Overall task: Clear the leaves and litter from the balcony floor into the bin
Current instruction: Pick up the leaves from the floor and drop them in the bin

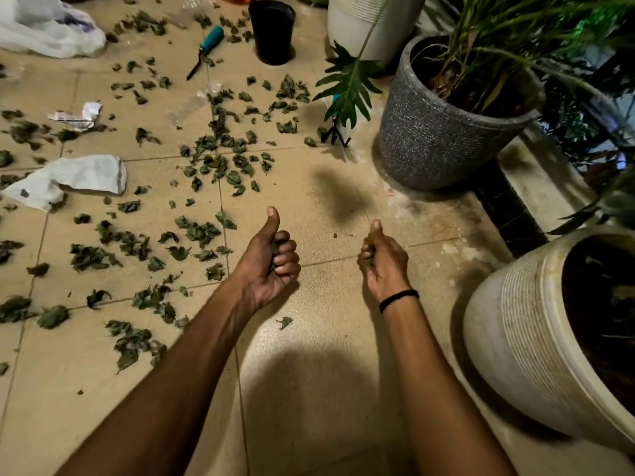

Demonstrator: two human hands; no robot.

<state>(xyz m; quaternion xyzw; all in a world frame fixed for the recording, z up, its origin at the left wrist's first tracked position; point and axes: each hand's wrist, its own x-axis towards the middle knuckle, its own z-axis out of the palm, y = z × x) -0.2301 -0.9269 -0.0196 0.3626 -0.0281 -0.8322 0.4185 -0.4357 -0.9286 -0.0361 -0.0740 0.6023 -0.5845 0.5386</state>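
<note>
Leaves litter the tiled floor; left hand and right hand each hold a clump, fingers curled tight around it.

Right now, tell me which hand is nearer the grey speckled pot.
Right. The right hand, gripping leaves, is short of the grey speckled pot and slightly to its left; the left hand, also gripping leaves, sits farther left.

Bare tile lies open toward twelve o'clock; grey pot blocks one, white pot three, leaves strew ten.
</note>
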